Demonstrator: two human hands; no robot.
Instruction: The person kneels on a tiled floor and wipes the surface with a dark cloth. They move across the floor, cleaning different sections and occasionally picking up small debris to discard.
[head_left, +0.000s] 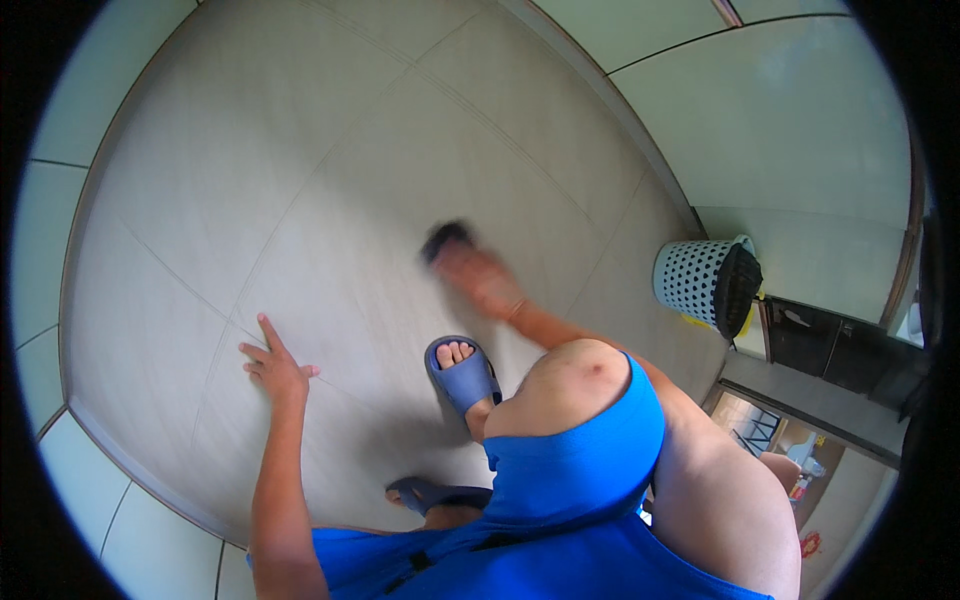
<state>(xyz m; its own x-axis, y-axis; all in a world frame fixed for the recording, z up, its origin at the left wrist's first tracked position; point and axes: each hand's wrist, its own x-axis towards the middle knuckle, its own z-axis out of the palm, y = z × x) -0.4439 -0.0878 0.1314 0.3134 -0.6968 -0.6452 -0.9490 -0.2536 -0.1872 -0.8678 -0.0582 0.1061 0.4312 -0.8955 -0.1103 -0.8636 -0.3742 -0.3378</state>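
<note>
My right hand is blurred by motion, low over the pale tiled floor. A small dark object, too smeared to identify, shows at its fingertips, and the hand grips it. To the left, my left hand has its fingers spread and holds nothing. It is at or just above the floor; contact cannot be made out. Between the two arms is my foot in a blue slide sandal. The other blue sandal is partly hidden by my blue clothing.
A light blue perforated plastic basket with a black item over its mouth stands at the right by the wall. Pale green tiled walls border the floor. At lower right, a doorway opens onto another room with household items.
</note>
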